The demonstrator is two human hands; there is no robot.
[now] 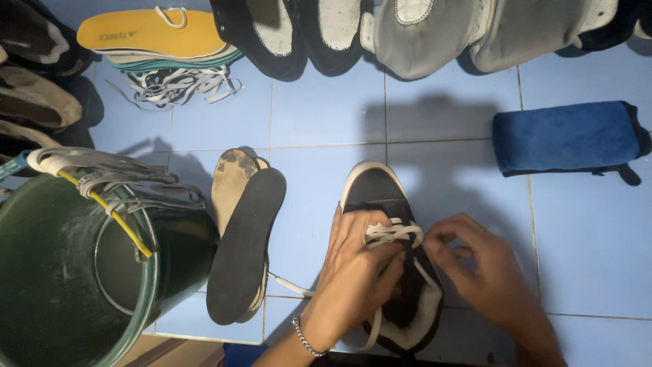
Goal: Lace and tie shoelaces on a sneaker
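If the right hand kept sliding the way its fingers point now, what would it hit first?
The right hand points leftward across the black sneaker with white toe cap. It would probably meet the white flat lace first, then the left hand close behind; depth is unclear.

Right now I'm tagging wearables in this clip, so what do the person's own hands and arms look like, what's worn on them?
Both are bare: no gloves and no sleeves in view. The left hand has a silver chain bracelet around its wrist. The right hand shows no ring, watch or band, and its forearm is bare to the frame's edge. Fingernails look short and unpainted.
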